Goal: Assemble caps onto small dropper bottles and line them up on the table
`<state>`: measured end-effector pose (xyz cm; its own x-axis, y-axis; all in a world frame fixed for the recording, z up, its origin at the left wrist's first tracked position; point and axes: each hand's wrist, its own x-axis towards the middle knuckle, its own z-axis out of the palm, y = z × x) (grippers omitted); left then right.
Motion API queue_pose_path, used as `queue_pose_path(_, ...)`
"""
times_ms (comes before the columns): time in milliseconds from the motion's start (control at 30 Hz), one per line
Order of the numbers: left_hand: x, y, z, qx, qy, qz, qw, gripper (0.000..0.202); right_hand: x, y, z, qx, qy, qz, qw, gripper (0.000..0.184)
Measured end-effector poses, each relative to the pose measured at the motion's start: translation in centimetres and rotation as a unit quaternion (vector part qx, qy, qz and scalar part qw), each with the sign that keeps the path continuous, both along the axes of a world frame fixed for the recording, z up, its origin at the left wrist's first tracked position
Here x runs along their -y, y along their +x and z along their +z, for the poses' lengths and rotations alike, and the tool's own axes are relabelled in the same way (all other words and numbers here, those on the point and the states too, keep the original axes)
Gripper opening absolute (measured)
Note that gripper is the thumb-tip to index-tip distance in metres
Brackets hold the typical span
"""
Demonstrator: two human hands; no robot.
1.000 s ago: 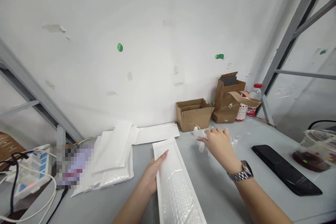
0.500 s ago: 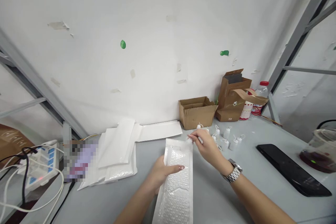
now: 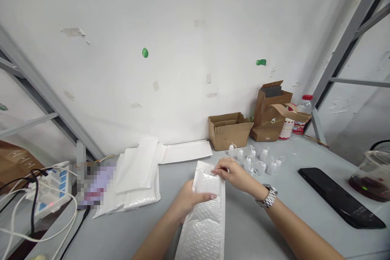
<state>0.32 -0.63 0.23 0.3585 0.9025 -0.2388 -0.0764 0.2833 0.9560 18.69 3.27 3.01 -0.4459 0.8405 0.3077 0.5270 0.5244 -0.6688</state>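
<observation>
A white bubble mailer (image 3: 207, 215) stands tilted in front of me, its bumpy face toward me. My left hand (image 3: 190, 201) grips it by the left edge, thumb across the front and the other fingers behind. Close to its top end, my right hand (image 3: 233, 172) has its fingertips pinched together against the mailer's upper face. What lies between those fingertips is too small to make out. A metal watch sits on the right wrist. Just beyond the right hand stand several small white bottles (image 3: 261, 167) with looped caps.
More white mailers (image 3: 137, 170) lie stacked on the left, near a power strip (image 3: 53, 189) and cables. Along the wall are a cardboard box (image 3: 230, 136), a brown paper bag (image 3: 268, 118) and a bottle (image 3: 304, 107). A black phone (image 3: 339, 197) and a glass jug (image 3: 370, 180) sit right.
My right hand has moved down and slightly left, from the mailer's top right corner onto its upper face. The left hand keeps its hold, and the mailer has shifted only slightly.
</observation>
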Motion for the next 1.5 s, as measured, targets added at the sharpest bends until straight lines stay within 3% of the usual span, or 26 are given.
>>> queue_pose_path(167, -0.2, -0.2, 0.5, 0.017, -0.011, 0.04, 0.999, 0.049, -0.2, -0.8, -1.5, -0.044, 0.043, -0.092, 0.994, 0.025)
queue_pose_path(433, -0.1, 0.0, 0.8, 0.026, -0.013, 0.055, 0.998, 0.048, -0.4, -1.1, -2.6, -0.051, 0.042, -0.079, 0.995, 0.039)
queue_pose_path(567, 0.1, 0.1, 0.8, 0.005, -0.011, 0.027, 1.0, 0.048, 0.0, -1.2, -2.2, -0.035, 0.115, -0.102, 0.987, 0.027)
queue_pose_path(633, 0.2, 0.1, 0.7, -0.002, -0.005, -0.004, 1.0, 0.048, 0.5, -1.7, -2.2, -0.05, 0.124, -0.075, 0.988, 0.023)
queue_pose_path(700, 0.2, 0.2, 0.5, -0.005, 0.008, -0.022, 1.0, 0.049, 1.2, -2.3, -2.2, -0.067, 0.088, -0.032, 0.993, 0.024)
queue_pose_path(933, 0.2, 0.3, 0.5, -0.021, 0.016, -0.015, 1.0, 0.046, 1.7, -2.8, -2.1, -0.05, -0.017, 0.057, 0.997, 0.029)
queue_pose_path(1000, 0.1, 0.1, 0.7, -0.011, 0.012, 0.004, 1.0, 0.049, 1.1, -2.2, -2.1, -0.084, 0.002, 0.027, 0.996, 0.026)
queue_pose_path(1067, 0.0, -0.1, 0.9, -0.003, 0.006, 0.042, 0.999, 0.05, 0.4, -1.7, -2.0, -0.149, 0.024, -0.078, 0.985, 0.031)
queue_pose_path(1133, -0.2, -0.4, 0.9, 0.005, 0.0, 0.063, 0.998, 0.049, -0.1, -1.4, -2.0, -0.199, -0.029, -0.171, 0.964, 0.044)
queue_pose_path(1167, -0.3, -0.5, 0.9, 0.01, -0.006, 0.057, 0.998, 0.049, -0.2, -1.3, -1.9, -0.209, -0.093, -0.178, 0.957, 0.047)
queue_pose_path(1233, -0.3, -0.6, 0.7, 0.017, -0.016, 0.029, 0.999, 0.047, -0.2, -1.3, -1.9, -0.214, -0.253, -0.113, 0.937, 0.045)
queue_pose_path(1300, -0.4, -0.8, 0.5, 0.024, -0.021, -0.001, 0.999, 0.046, 0.0, -1.3, -2.0, -0.229, -0.359, -0.029, 0.904, 0.042)
queue_pose_path(1367, -0.4, -0.9, 0.3, 0.03, -0.03, -0.024, 0.999, 0.046, 0.0, -1.3, -2.0, -0.268, -0.38, 0.0, 0.886, 0.042)
queue_pose_path(1500, -0.5, -1.3, 0.4, 0.034, -0.059, -0.054, 0.996, 0.047, -0.2, -1.3, -1.8, -0.348, -0.347, -0.018, 0.87, 0.041)
